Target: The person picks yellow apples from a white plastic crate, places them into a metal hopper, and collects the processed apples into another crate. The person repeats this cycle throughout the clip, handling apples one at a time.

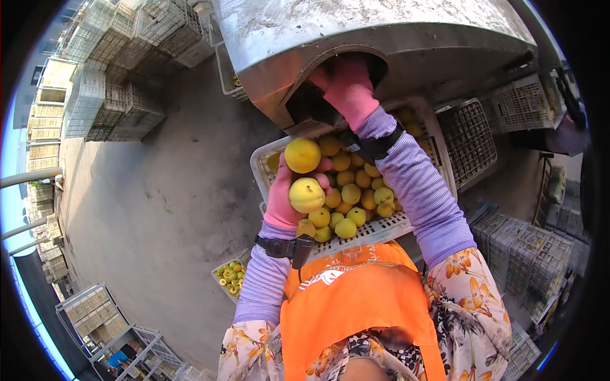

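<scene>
Two yellow peaches are in my left hand point(281, 202), which wears a pink glove. The upper yellow peach point(302, 155) is more orange, and the lower yellow peach point(307, 195) shows its stem dimple. Both are held above a white plastic crate point(259, 166) full of loose peaches point(362, 180). My right hand point(349, 89), also gloved in pink, reaches into the round opening point(298, 105) of a metal machine point(381, 32). Its fingers are hidden inside, so whether they grip anything does not show. Purple striped sleeves and black wrist straps cover both forearms.
A dark slatted crate point(467, 140) stands right of the peach crate. Low at the left is a small crate point(219, 276) of cut fruit. Another crate point(223, 66) sits beside the machine's left side. Stacked crates point(121, 105) line the far left, with more stacks point(521, 257) at right.
</scene>
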The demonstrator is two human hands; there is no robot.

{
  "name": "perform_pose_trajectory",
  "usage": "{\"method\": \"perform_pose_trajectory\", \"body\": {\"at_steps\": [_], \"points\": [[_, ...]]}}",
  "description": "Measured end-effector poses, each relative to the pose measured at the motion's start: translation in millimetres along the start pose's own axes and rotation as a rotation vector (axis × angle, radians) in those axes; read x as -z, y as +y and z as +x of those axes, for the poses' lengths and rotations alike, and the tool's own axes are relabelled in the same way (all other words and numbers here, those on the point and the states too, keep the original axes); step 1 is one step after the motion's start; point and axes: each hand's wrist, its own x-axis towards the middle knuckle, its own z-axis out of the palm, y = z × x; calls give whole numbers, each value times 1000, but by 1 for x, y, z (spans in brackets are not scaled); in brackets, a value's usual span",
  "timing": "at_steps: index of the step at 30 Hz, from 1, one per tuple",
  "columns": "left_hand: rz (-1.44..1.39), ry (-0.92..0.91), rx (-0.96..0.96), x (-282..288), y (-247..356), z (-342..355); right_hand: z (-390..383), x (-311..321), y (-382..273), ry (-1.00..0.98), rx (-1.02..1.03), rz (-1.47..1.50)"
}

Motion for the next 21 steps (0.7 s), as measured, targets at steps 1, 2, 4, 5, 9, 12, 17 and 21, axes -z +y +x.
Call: {"method": "perform_pose_trajectory", "body": {"at_steps": [1,2,4,5,9,12,17,21], "points": [[-27,2,-17,-4,0,-3,-16,10,-10,-2,38,184],[-51,-57,11,-3,-6,-6,-53,11,-14,146,95,124],[-94,-178,52,-1,-13,-1,-114,7,-22,250,188,68],[-88,217,-2,-50,-10,8,-129,-2,-23,218,149,25],[168,205,-69,-54,-11,10,-129,-24,-9,163,16,105],[255,74,-1,-35,-9,9,-86,-44,24,300,26,-120],[1173,53,-609,-22,-27,11,-26,-74,58,465,114,-282],[945,28,-535,-16,-25,24,3,-24,28,1,68,-460]]}}
